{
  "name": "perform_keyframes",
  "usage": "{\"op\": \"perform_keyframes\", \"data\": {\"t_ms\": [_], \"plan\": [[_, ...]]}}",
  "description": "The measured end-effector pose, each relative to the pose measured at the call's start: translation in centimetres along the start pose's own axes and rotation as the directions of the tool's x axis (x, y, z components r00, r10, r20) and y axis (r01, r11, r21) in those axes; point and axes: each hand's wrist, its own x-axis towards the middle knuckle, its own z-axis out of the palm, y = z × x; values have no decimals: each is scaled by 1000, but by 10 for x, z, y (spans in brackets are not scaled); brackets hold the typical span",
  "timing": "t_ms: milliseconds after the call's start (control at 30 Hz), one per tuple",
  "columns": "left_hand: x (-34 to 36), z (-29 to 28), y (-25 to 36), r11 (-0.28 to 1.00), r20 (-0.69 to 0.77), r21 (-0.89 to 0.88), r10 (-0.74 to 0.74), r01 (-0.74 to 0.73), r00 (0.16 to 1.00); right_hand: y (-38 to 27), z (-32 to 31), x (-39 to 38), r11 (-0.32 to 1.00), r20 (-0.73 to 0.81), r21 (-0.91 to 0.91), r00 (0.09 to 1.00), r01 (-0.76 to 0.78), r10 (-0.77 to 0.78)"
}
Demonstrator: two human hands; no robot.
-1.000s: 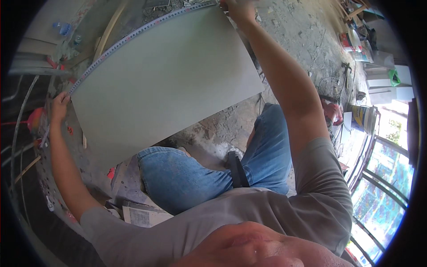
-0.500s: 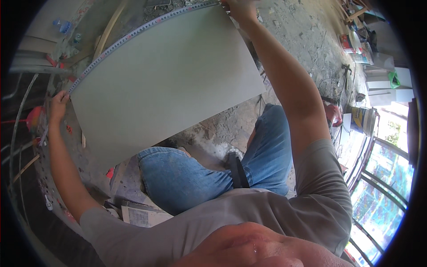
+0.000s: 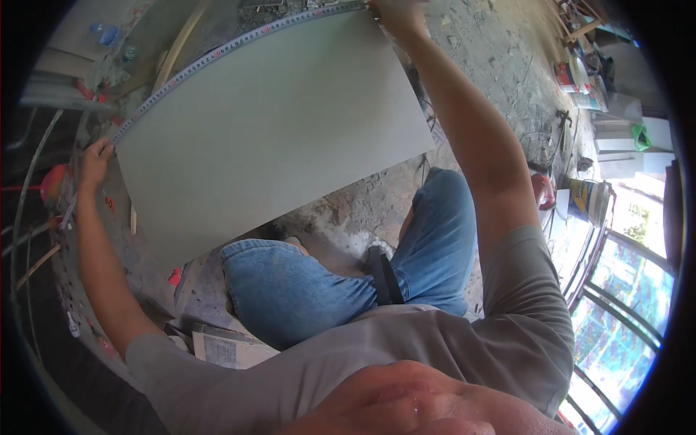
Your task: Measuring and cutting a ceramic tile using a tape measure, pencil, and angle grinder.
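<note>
A large pale rectangular panel lies before me, over the rough floor. Along its far edge stretches a white tape measure. At the panel's far left corner, my left hand is closed on the end of the tape. My right hand is at the far right corner, cut off in part by the top of the picture. Its fingers are closed around the other end of the tape, and what else they may hold is hidden.
A wooden strip lies beyond the panel's left part. A plastic bottle is at the far left, with metal bars nearer. Buckets and boards stand at the right. My bent knees are close to the panel's near edge.
Both hands keep hold of the tape. The left hand has shifted very slightly, and the view has moved a little; the panel stays in place.
</note>
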Motion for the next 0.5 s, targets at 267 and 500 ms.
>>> {"op": "perform_keyframes", "data": {"t_ms": [267, 500], "plan": [[-43, 12, 4, 1000, -17, -25, 18, -18, 1000, 17, -19, -25, 982, -17, -188, 999, 27, -31], [-115, 33, 27, 995, 61, -83, -52, 57, 997, 20, -50, -79, 992, 16, -119, 999, 51, -49]]}}
